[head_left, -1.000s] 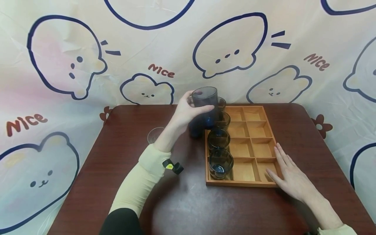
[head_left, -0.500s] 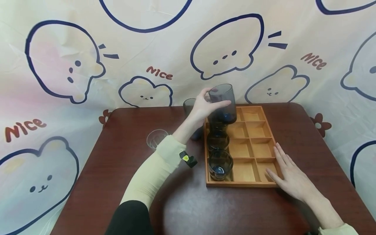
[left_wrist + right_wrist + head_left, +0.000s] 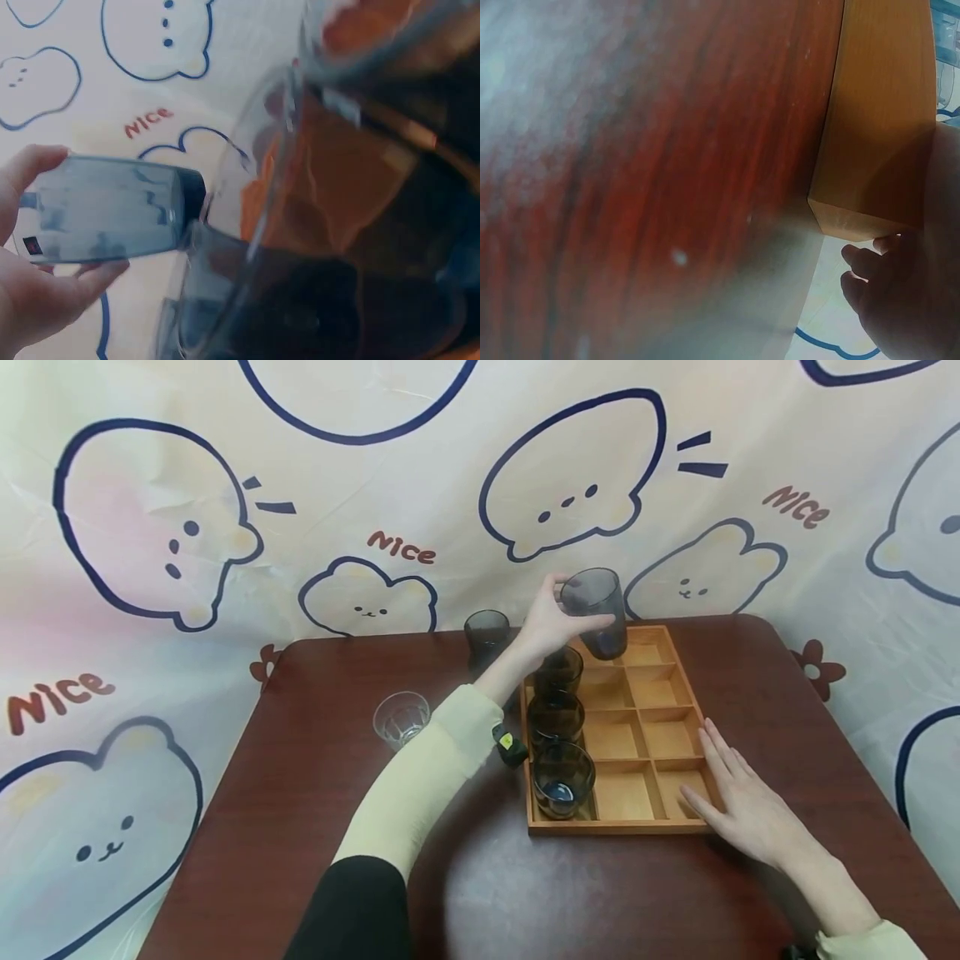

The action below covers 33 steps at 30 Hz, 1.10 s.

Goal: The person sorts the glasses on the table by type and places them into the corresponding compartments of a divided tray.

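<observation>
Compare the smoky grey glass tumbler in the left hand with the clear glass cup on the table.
Colour: the smoky grey glass tumbler is dark-tinted; the clear glass cup has no tint.
Support: the left hand holds the tumbler aloft; the cup rests on the reddish-brown table.
Both are see-through.

The head camera looks forward and down over the worktop [image 3: 480, 902]. The left wrist camera faces the back cloth [image 3: 247, 37], and both see the held glass [image 3: 112, 210]. The right wrist camera, low and close, shares the wooden tray [image 3: 885, 97] with the head.
</observation>
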Motion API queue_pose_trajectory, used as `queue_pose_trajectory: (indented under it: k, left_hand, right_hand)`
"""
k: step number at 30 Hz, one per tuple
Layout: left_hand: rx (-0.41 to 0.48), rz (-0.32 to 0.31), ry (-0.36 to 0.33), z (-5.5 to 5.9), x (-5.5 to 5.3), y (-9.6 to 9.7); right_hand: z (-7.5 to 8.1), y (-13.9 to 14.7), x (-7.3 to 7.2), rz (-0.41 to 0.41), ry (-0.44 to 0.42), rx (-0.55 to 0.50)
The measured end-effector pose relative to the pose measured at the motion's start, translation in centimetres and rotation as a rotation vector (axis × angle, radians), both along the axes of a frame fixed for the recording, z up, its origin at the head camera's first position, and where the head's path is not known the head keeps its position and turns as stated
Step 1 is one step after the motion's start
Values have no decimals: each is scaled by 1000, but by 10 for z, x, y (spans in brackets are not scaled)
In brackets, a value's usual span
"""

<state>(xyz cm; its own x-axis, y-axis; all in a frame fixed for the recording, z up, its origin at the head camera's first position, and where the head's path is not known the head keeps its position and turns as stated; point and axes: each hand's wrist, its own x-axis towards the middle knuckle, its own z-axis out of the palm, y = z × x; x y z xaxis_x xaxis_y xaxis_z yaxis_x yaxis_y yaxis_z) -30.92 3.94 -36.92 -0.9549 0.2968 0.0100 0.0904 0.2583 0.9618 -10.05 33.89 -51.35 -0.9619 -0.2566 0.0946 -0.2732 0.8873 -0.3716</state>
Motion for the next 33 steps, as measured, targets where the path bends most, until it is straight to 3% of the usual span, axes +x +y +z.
queue_pose_trajectory:
  k: [9,15,20,23,33]
  left_hand:
    - [-98,-50,86,-18,-20,3]
    - [-150,-67,190,-35,-27,10]
    - [-213,-79,224,-44,-28,12]
    - [-261,-84,230,-44,-26,12]
    - [-306,-61,231,-46,-25,17]
  right_hand:
    - [3,1,-1,-7,-22,1]
    - [3,1,-1,-7,-23,-8]
    - [1,-1,-1,-4,-10,-3]
    - [2,-1,-1,0,-10,-1]
    - [1,-1,0,-6,3,1]
